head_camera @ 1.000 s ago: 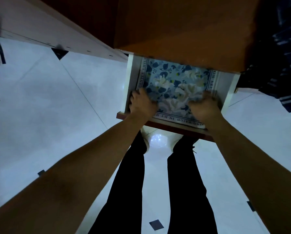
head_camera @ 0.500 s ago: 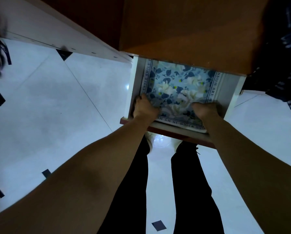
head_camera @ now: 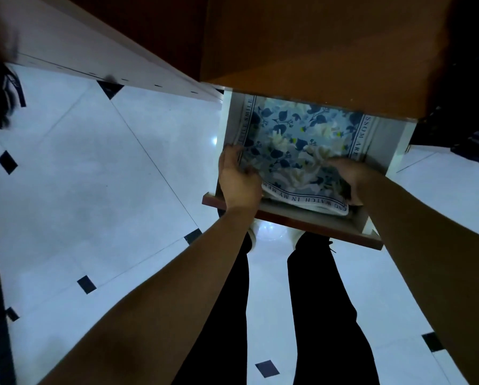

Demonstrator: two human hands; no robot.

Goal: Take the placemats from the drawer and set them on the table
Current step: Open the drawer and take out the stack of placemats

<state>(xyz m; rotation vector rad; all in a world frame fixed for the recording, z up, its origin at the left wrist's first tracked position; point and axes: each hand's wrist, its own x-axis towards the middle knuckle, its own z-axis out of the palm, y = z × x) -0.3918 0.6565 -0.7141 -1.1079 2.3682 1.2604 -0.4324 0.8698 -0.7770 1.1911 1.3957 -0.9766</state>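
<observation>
Lying in drawer [head_camera: 399,154]: blue floral placemats [head_camera: 296,137], text-bordered.

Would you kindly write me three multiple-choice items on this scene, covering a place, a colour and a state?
1. Where is the blue floral cloth placemat? A. on the floor; B. inside the white wooden drawer; C. on a chair.
2. What colour is the drawer's front panel? A. reddish-brown; B. green; C. yellow.
3. What are the left hand and right hand doing? A. hanging idle; B. pushing the drawer's front; C. gripping the placemat's near edge.
Answers: 1 B, the drawer's walls surround the mat; 2 A, a reddish-brown strip runs along its near edge; 3 C, both hands' fingers curl onto the bunched edge.
</observation>
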